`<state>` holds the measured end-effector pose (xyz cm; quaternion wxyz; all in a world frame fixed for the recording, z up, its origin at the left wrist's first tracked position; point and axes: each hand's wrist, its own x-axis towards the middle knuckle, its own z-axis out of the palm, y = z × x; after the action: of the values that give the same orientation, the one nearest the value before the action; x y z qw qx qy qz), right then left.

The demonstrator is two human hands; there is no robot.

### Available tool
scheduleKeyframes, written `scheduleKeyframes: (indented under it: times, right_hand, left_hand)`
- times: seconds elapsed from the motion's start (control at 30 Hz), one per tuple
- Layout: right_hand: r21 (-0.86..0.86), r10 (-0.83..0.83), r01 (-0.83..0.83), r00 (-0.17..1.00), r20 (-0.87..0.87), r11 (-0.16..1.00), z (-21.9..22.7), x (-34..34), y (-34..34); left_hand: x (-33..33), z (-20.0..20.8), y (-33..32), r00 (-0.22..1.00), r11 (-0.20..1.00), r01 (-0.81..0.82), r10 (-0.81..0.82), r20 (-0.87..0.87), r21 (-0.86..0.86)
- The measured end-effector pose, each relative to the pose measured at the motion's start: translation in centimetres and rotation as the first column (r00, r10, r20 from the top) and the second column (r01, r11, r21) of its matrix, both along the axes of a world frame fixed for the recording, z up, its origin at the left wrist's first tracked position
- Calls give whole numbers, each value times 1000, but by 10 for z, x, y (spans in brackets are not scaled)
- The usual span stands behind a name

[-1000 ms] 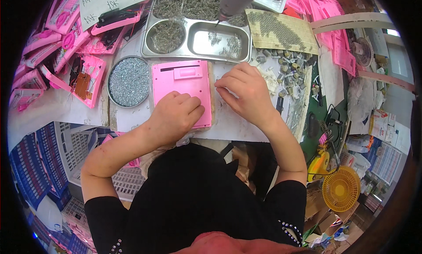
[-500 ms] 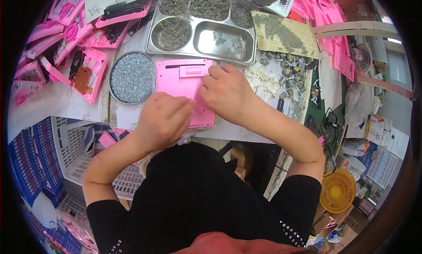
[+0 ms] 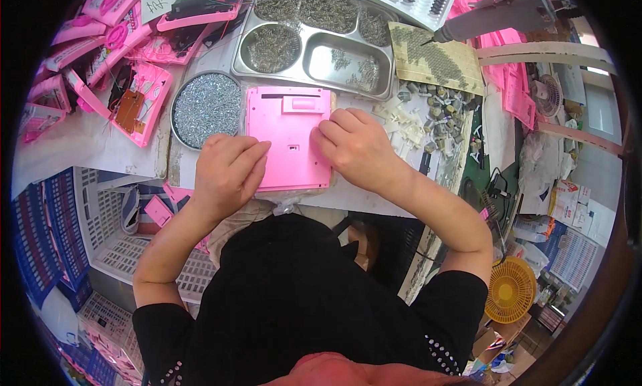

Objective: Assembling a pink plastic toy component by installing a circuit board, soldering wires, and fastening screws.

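Observation:
A flat pink plastic case [image 3: 277, 125] lies before me, with a dark slot and a raised strip near its far edge and a small opening with a switch in its middle. At its left edge is my left hand [image 3: 231, 169], thumb and fingers pinched together over the case. Whatever may be between those fingertips is hidden. My right hand [image 3: 358, 145] rests against the case's right edge with its fingers curled closed, and I cannot make out anything in them. A round tin of small silvery screws [image 3: 206, 110] stands just left of the case.
Beyond the case is a metal compartment tray [image 3: 311, 78] of small metal parts. Small parts cover a yellowish sheet [image 3: 438, 58]; white and grey pieces [image 3: 428, 115] lie below it. A grey power screwdriver [image 3: 498, 17] hangs at upper right. Opened pink casings [image 3: 137, 105] crowd the left.
My left hand has drawn back leftward off the case's middle, uncovering the switch opening. My right hand has slid slightly down the right edge. The hanging screwdriver has swung to the right.

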<state>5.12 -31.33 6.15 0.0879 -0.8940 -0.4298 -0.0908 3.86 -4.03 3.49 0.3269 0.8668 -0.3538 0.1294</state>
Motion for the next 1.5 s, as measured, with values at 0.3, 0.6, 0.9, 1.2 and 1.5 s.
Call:
scheduleKeyframes:
  times: [0.3, 0.6, 0.9, 1.2, 1.5]
  right_hand:
    - [295, -240, 286, 954, -182, 912, -22, -55, -23]
    - [195, -328, 379, 912, -248, 905, -23, -75, -9]
    - [303, -278, 380, 902, -330, 874, -22, -59, -21]
    - [162, -377, 445, 866, -327, 881, -29, -37, -15]
    - [161, -329, 382, 902, -279, 910, -17, -48, -23]
  left_hand:
    - [8, 1, -3, 997, 978, 79, -73, -38, 193]
    - [15, 3, 1, 989, 922, 143, -123, -79, 360]
    - [16, 8, -4, 988, 910, 147, -118, -98, 387]
    - [15, 9, -4, 988, 902, 154, -126, -95, 404]
    - [18, 13, -3, 987, 899, 159, -141, -74, 408]
